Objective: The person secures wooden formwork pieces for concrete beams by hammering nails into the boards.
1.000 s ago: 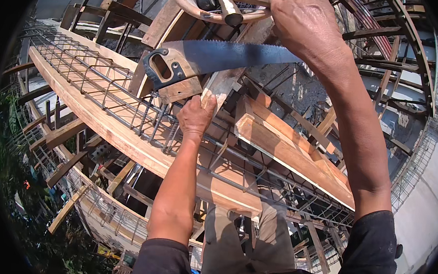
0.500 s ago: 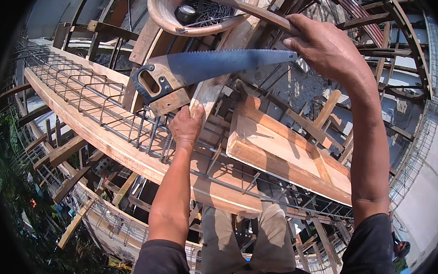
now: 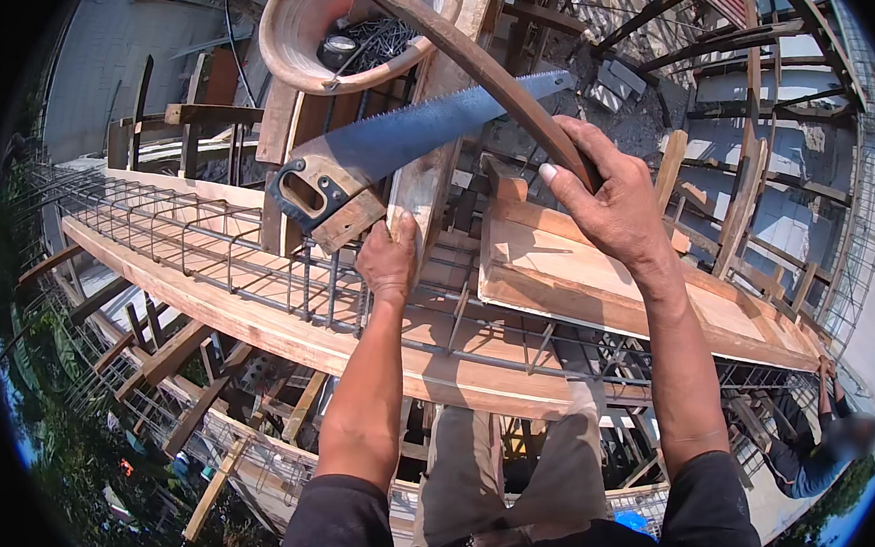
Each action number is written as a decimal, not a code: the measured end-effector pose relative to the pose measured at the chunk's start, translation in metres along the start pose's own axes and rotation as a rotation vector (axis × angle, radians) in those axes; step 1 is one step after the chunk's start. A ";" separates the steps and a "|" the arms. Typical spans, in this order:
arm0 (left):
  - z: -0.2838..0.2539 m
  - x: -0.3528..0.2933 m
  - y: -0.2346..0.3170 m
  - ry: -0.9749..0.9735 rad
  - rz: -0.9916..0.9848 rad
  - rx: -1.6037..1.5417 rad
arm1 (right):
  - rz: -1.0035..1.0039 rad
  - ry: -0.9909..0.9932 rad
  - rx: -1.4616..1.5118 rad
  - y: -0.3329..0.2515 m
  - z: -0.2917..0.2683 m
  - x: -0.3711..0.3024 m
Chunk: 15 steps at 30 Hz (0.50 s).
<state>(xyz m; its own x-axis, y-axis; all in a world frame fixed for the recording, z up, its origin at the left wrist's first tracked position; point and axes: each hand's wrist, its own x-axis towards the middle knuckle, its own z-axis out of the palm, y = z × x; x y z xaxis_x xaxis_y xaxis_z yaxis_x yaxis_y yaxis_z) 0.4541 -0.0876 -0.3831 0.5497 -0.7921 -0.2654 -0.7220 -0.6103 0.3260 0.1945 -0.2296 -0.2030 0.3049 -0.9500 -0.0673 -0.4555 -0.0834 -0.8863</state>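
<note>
My right hand (image 3: 612, 199) is closed round the wooden handle of a hammer (image 3: 480, 64), whose head is partly cut off at the top edge. My left hand (image 3: 388, 262) grips the near end of an upright wooden plank (image 3: 422, 162), thumb laid along it. Beside that hand, a handsaw (image 3: 396, 131) with a blue-grey blade rests across the timber, teeth facing away. A short wood block (image 3: 348, 224) shows next to its handle. Beyond the saw stands a worn bucket (image 3: 282, 28) holding loose nails (image 3: 384, 42) and a round dial-like object (image 3: 339, 49).
Steel rebar cages (image 3: 199, 249) run along a long curved formwork board (image 3: 205, 304) in front of me. A shallow wooden form (image 3: 607, 294) lies to the right. Gaps between timbers drop to lower levels. At far right another person (image 3: 828, 448) touches the form's end.
My right hand has come down and nearer, lifting the hammer's head up out of the bucket. My left hand stays on the plank. The view has shifted, bringing the other person into sight.
</note>
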 end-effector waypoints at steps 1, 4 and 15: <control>-0.001 0.000 0.000 0.001 0.014 0.008 | 0.003 0.014 0.007 0.000 0.003 0.000; 0.000 -0.002 0.001 -0.058 -0.025 0.004 | -0.046 0.002 -0.069 0.002 0.004 0.007; -0.005 0.002 -0.005 -0.069 0.012 -0.004 | 0.164 0.051 0.633 -0.038 0.044 -0.151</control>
<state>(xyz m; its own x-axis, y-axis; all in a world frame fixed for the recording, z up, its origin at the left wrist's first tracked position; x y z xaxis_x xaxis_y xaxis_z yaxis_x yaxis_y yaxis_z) 0.4609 -0.0869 -0.3805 0.5109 -0.7966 -0.3232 -0.7266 -0.6011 0.3329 0.2028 -0.0695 -0.1794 0.2262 -0.9496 -0.2169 0.0922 0.2426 -0.9657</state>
